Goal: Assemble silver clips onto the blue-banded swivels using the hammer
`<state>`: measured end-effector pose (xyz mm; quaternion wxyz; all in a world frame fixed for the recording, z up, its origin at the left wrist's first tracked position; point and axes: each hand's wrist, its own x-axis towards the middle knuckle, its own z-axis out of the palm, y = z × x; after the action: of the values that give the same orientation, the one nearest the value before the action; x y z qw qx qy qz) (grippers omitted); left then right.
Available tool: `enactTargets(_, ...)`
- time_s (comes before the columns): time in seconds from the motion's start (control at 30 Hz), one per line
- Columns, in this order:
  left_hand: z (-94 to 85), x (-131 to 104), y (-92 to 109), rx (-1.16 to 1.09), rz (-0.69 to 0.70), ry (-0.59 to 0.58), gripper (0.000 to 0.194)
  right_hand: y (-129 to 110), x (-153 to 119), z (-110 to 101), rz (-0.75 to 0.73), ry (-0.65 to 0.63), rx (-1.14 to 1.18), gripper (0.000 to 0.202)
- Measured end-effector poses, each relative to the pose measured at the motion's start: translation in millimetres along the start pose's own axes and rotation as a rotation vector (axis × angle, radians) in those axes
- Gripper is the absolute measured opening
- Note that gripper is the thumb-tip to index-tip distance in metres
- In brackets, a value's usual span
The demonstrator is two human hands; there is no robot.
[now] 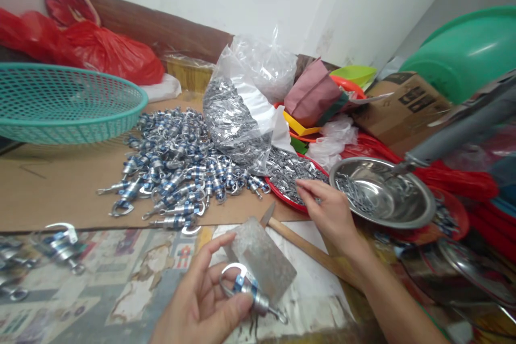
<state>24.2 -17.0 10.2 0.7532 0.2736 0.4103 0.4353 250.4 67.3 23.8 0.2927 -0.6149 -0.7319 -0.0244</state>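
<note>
Holding one blue-and-silver hook fitting (pixel 252 294), the left hand (pixel 213 293) is partly closed, its thumb pressed on the barrel and its fingers curled behind; the pale hook points up and the small ringed end slants down to the right. The right hand (pixel 326 209) is in a nearly closed pinch, thumb and forefinger tips together over the small metal pieces (pixel 284 169); whether one is caught between them cannot be told.

Just behind the held fitting lies one flat metal block (pixel 268 260), and beside it one hammer (pixel 302 244), its wooden handle running under the right forearm. The pieces, too many to count, fill one red tray (pixel 278 196). Right of that stands one steel bowl (pixel 403 193) with a cluster of thin metal parts (pixel 357 193) at its left side.

Farther left, a heap of similar fittings (pixel 173 158), dozens and overlapping, covers the cardboard; three loose fittings (pixel 62 247) lie at the lower left. Behind the heap leans one clear bag (pixel 234 123) of small metal pieces. One teal basket (pixel 124 102) sits at the left, one green basin (pixel 471 51) at the upper right.
</note>
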Motion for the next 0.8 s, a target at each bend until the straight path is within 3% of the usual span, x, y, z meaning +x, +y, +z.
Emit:
enactTargets(0.13, -7.0, 8, 4, 0.090, -0.041, -0.088, 0.070, 37, 31, 23, 0.050, -0.125, -0.143, 0.030)
enactTargets(0.23, -13.3, 13, 4, 0.104, -0.044, -0.117, 0.071, 45, 35, 31, 0.067, -0.177, -0.168, 0.035)
enactTargets(0.37, -13.8, 14, 4, 0.005, -0.045, -0.038, 0.084, 46, 35, 23, 0.100, -0.166, -0.100, 0.023)
enactTargets(0.5, -8.5, 11, 7, -0.022, -0.080, 0.007, 0.093, 16, 18, 3, 0.104, -0.180, 0.065, 0.016)
enactTargets(0.67, -8.8, 12, 3, -0.042, -0.054, 0.008, 0.090, -47, -21, -16, -0.119, -0.501, 0.413, 0.012)
enactTargets(0.8, -11.8, 13, -3, -0.069, -0.020, 0.003, 0.087, -66, -27, -14, -0.244, -0.621, 0.462, 0.011)
